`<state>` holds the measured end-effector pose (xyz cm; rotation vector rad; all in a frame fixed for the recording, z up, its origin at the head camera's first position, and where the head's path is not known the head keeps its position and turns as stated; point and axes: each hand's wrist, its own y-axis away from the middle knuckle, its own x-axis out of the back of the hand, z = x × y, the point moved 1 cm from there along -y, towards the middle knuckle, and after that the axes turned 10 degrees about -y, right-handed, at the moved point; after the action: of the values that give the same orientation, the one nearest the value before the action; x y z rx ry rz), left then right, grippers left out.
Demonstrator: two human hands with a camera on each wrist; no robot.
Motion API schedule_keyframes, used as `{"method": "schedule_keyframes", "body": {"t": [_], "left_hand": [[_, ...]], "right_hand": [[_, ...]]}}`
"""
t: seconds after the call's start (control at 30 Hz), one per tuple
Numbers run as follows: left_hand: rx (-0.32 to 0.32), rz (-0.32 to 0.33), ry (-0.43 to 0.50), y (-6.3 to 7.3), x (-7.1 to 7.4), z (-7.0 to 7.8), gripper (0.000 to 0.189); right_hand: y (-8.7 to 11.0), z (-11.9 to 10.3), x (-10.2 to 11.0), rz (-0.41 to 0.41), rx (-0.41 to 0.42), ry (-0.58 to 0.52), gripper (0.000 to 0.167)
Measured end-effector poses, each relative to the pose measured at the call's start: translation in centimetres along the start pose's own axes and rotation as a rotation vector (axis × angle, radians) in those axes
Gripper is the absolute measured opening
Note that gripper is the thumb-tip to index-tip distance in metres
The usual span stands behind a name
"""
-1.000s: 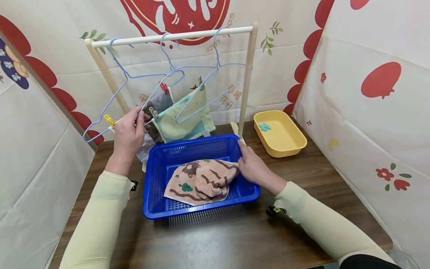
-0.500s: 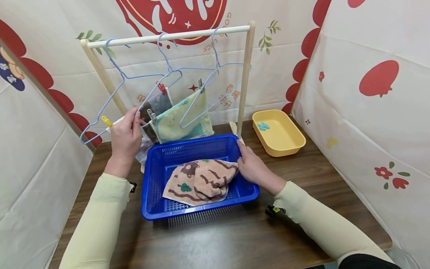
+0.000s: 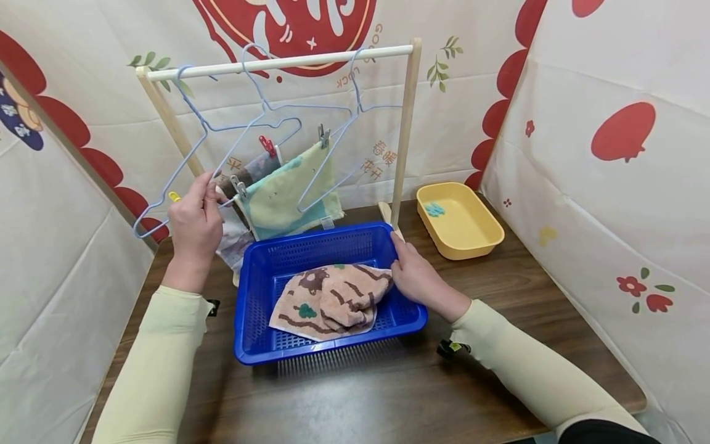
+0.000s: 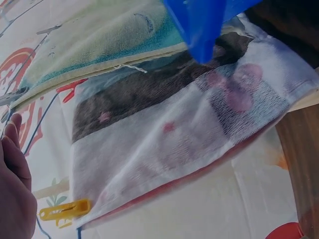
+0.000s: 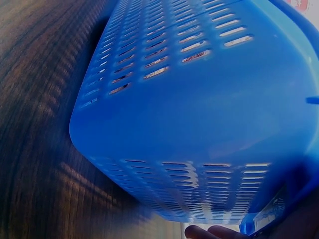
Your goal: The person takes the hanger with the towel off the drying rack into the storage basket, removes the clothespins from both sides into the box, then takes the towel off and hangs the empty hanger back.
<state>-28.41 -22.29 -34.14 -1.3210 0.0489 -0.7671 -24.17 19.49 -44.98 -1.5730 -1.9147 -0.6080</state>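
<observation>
My left hand (image 3: 195,216) pinches the lower left of a light-blue hanger (image 3: 265,106) that hangs on the rack's rod. From this hanger droops a green towel (image 3: 294,194), fixed by grey clips (image 3: 239,187). Behind it a white and dark towel (image 4: 149,124) hangs on the left hanger (image 3: 206,125), with a yellow clothespin (image 4: 65,210) and a red clothespin (image 3: 267,146). My right hand (image 3: 416,274) grips the right rim of a blue basket (image 3: 327,250), thumb inside. In the basket lies a crumpled beige towel (image 3: 327,302) with brown stripes.
The wooden rack (image 3: 409,129) stands at the back of the brown table (image 3: 344,401). Its right hanger (image 3: 357,110) bears nothing visible. A yellow tub (image 3: 471,228) with turquoise pieces (image 3: 435,209) sits right of the rack. Printed cloth walls (image 3: 582,216) enclose the table.
My left hand has drawn the middle hanger leftward; its hook has shifted left along the rod and the green towel has come along. My right hand and the basket have stayed in place.
</observation>
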Motion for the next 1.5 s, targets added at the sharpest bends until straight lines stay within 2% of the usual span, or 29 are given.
{"method": "schedule_keyframes", "body": {"t": [0.2, 0.4, 0.67, 0.9, 1.07, 1.33, 1.5], "left_hand": [[0.014, 0.014, 0.001, -0.6, 1.4, 0.1, 0.030], [0.070, 0.061, 0.038, -1.3, 3.3, 0.3, 0.026], [0.145, 0.081, 0.066, -2.2, 6.1, 0.6, 0.027], [0.206, 0.103, 0.105, -2.4, 8.6, 0.4, 0.029], [0.249, 0.142, 0.168, -2.4, 10.5, 1.4, 0.027], [0.193, 0.168, 0.296, -2.0, 13.5, 1.8, 0.029], [0.190, 0.165, 0.419, -1.7, 14.0, 2.1, 0.028]], "right_hand": [[0.0, 0.2, -0.3, -0.004, -0.009, 0.005, 0.070], [0.0, 0.2, -0.3, -0.005, 0.000, 0.005, 0.070], [0.0, -0.1, -0.2, 0.000, -0.002, 0.000, 0.070], [-0.1, 0.0, -0.1, 0.000, 0.000, 0.005, 0.070], [-0.2, 0.1, 0.0, -0.001, -0.003, 0.005, 0.070], [-0.2, 0.2, -0.1, -0.005, -0.003, 0.002, 0.071], [-0.3, 0.3, -0.2, 0.004, -0.008, -0.005, 0.071]]}}
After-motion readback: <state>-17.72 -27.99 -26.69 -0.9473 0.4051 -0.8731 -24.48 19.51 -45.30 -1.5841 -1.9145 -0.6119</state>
